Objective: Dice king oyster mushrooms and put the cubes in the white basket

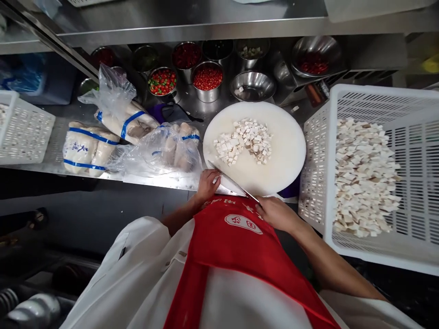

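your right hand (277,213) is closed around the handle of the knife (237,185); your left hand (207,184) is bent by the blade's far end, though i cannot tell whether it grips anything. beyond the blade, white cubes (254,135) lie on the round cutting board (288,137); a basket (315,173) of white pieces (363,178) stands to its right.

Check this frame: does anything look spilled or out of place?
A small pale piece lies on the steel counter beyond the cutting board, to its right, apart from the diced pile; it looks stray. Nothing else stands out.
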Demonstrator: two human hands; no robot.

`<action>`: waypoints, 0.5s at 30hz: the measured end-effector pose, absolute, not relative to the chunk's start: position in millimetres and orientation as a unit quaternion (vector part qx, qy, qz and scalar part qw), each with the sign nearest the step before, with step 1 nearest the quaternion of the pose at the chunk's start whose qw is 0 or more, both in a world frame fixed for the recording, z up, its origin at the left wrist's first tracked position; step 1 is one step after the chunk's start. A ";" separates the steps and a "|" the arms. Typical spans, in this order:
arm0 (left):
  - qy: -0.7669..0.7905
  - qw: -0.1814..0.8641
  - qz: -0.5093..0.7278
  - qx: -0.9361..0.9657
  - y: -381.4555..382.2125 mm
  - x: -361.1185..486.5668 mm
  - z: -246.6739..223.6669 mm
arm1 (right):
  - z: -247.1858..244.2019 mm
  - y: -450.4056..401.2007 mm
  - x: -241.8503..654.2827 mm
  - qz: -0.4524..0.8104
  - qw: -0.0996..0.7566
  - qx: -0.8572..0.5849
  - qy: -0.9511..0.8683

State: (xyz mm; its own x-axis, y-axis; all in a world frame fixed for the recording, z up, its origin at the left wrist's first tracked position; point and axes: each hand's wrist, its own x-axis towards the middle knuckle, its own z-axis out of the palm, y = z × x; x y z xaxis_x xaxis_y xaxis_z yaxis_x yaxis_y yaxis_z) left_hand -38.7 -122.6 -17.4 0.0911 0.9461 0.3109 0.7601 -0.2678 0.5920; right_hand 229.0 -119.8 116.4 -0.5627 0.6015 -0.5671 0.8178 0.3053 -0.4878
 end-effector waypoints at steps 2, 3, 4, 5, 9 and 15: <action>0.599 0.137 0.318 0.722 -123.3 -34.2 -18.0 | 109.5 -111.6 221.0 -0.380 0.141 0.439 0.802; 0.605 0.134 0.314 0.720 -122.8 -33.5 -18.0 | 106.8 -107.3 217.8 -0.382 0.131 0.438 0.804; 0.610 0.128 0.310 0.718 -121.3 -34.0 -17.7 | 104.5 -103.1 215.9 -0.388 0.115 0.438 0.802; 0.614 0.119 0.308 0.717 -118.2 -35.7 -17.2 | 102.5 -99.3 215.8 -0.406 0.095 0.444 0.793; 0.636 0.049 0.329 0.696 -84.2 -46.4 -15.4 | 95.4 -91.5 234.3 -0.517 0.031 0.479 0.708; 0.691 0.036 0.380 0.613 -5.0 -29.9 -23.6 | 100.4 -106.9 273.8 -0.597 -0.090 0.495 0.625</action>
